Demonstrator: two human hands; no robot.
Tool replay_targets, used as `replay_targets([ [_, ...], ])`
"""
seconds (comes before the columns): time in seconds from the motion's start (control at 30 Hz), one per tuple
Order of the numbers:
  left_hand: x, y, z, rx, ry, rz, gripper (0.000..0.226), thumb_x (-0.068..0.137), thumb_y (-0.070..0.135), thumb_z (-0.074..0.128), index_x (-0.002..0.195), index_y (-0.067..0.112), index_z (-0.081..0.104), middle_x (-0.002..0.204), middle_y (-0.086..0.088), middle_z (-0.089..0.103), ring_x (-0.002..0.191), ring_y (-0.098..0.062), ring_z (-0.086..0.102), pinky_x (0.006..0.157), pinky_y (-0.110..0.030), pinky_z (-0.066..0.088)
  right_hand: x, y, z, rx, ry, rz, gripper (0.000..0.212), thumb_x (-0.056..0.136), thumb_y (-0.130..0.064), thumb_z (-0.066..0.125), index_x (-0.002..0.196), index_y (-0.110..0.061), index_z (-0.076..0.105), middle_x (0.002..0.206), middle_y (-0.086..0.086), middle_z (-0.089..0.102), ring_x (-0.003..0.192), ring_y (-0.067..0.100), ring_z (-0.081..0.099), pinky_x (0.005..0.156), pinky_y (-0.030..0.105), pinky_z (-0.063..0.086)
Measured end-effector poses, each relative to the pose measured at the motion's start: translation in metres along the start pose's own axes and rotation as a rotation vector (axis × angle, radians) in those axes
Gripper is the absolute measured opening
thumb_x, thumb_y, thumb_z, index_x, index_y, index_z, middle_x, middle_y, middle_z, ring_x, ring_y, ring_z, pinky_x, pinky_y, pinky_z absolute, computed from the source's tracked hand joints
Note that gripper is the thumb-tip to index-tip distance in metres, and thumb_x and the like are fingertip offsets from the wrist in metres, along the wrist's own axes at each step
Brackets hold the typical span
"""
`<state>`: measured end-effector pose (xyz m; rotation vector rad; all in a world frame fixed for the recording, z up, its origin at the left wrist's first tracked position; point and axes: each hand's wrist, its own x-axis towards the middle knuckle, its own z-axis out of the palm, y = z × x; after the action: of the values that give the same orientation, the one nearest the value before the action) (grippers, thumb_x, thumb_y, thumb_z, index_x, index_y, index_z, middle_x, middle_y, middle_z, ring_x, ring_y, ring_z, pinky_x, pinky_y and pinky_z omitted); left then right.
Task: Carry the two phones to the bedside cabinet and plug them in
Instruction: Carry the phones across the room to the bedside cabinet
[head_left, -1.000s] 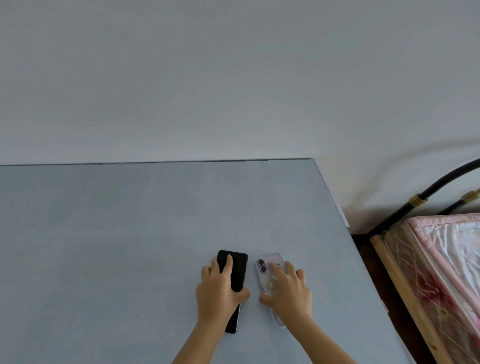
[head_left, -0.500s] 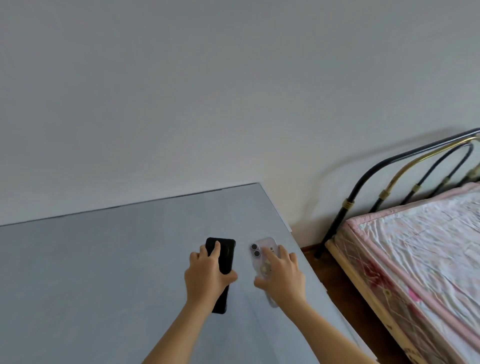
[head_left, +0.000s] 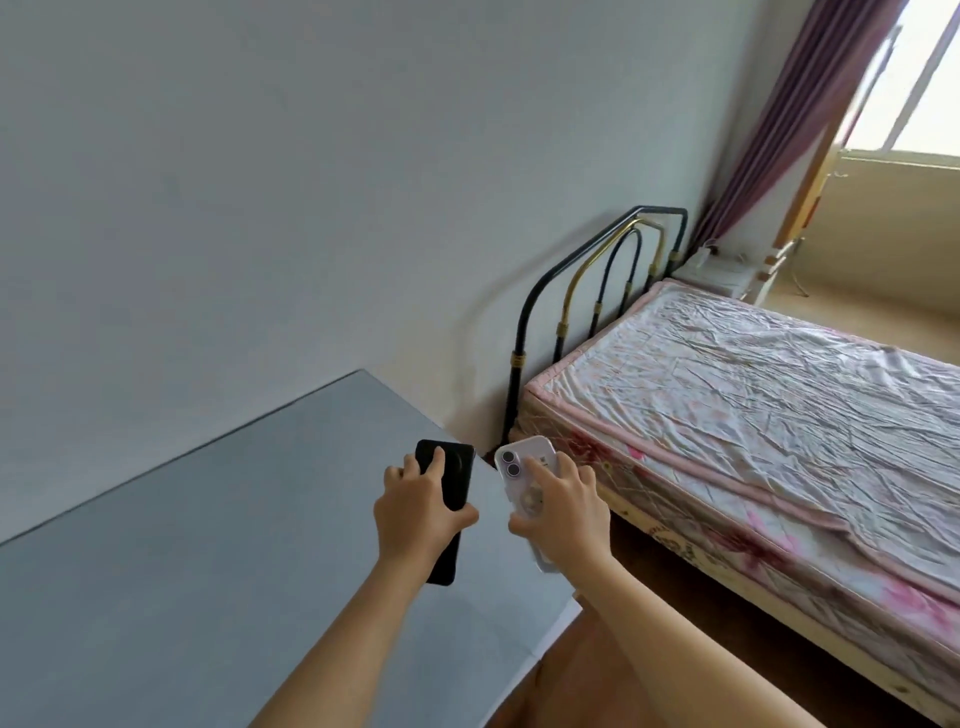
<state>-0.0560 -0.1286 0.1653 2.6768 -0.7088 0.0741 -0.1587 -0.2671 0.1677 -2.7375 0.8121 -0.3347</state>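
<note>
My left hand (head_left: 418, 512) grips a black phone (head_left: 451, 470) back side up, over the right end of the grey table (head_left: 182, 545). A light purple phone (head_left: 522, 457) in a clear case is held in my right hand (head_left: 563, 512), camera lenses up, just past the table's right edge and above the floor. Both phones are lifted off the table. A white bedside cabinet (head_left: 719, 273) stands far off beyond the bed's headboard, near the curtain; white objects lie on its top, too small to make out.
A bed (head_left: 753, 415) with a wrinkled pale sheet and pink-edged mattress fills the right side. Its black and brass metal headboard (head_left: 597, 291) stands against the wall. A purple curtain (head_left: 779, 119) and a bright window (head_left: 914, 78) are at the top right. Brown floor lies between table and bed.
Both hands have lifted the phones off the table and carried them right. The view has swung right, bringing in the whole bed, the cabinet, the curtain and the window.
</note>
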Motion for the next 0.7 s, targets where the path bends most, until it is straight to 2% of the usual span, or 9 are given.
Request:
replay_targets([
  [0.1, -0.013, 0.036, 0.006, 0.014, -0.013, 0.124, 0.082, 0.072, 0.051, 0.062, 0.144, 0.023, 0.033, 0.126, -0.005, 0.052, 0.107, -0.022, 0.045, 0.064, -0.025, 0.040, -0.029, 0.034, -0.019, 0.006, 0.056, 0.095, 0.068, 0.075, -0.046, 0.063, 0.136, -0.035, 0.037, 0.140, 0.003, 0.040, 0.117, 0.025, 0.038, 0.075, 0.030, 0.046],
  [0.23, -0.031, 0.096, 0.019, 0.014, -0.038, 0.284, 0.084, 0.072, 0.056, 0.063, 0.144, 0.025, 0.033, 0.138, -0.006, 0.048, 0.115, -0.025, 0.046, 0.075, -0.030, 0.050, -0.072, 0.086, -0.050, 0.010, 0.122, 0.248, 0.069, 0.074, -0.045, 0.065, 0.137, -0.036, 0.038, 0.142, 0.004, 0.040, 0.119, 0.028, 0.038, 0.074, 0.033, 0.046],
  [0.4, -0.073, 0.197, 0.034, -0.051, -0.074, 0.488, 0.086, 0.068, 0.056, 0.064, 0.143, 0.025, 0.036, 0.138, -0.005, 0.047, 0.119, -0.029, 0.043, 0.079, -0.036, 0.049, -0.141, 0.165, -0.100, -0.022, 0.202, 0.453, 0.072, 0.071, -0.044, 0.066, 0.137, -0.037, 0.037, 0.143, 0.004, 0.039, 0.123, 0.030, 0.035, 0.076, 0.036, 0.048],
  [0.53, -0.131, 0.288, 0.048, -0.097, -0.100, 0.662, 0.089, 0.068, 0.061, 0.066, 0.143, 0.025, 0.036, 0.140, -0.006, 0.048, 0.126, -0.031, 0.040, 0.085, -0.040, 0.051, -0.216, 0.235, -0.144, -0.038, 0.272, 0.617, 0.073, 0.073, -0.045, 0.068, 0.138, -0.037, 0.035, 0.146, 0.004, 0.037, 0.128, 0.030, 0.032, 0.081, 0.040, 0.052],
  [0.7, -0.236, 0.401, 0.069, -0.114, -0.148, 0.859, 0.086, 0.071, 0.060, 0.063, 0.145, 0.026, 0.033, 0.139, -0.007, 0.049, 0.127, -0.030, 0.040, 0.081, -0.038, 0.052, -0.331, 0.321, -0.191, -0.077, 0.364, 0.789, 0.072, 0.071, -0.044, 0.069, 0.137, -0.035, 0.039, 0.143, 0.005, 0.040, 0.128, 0.030, 0.034, 0.080, 0.037, 0.050],
])
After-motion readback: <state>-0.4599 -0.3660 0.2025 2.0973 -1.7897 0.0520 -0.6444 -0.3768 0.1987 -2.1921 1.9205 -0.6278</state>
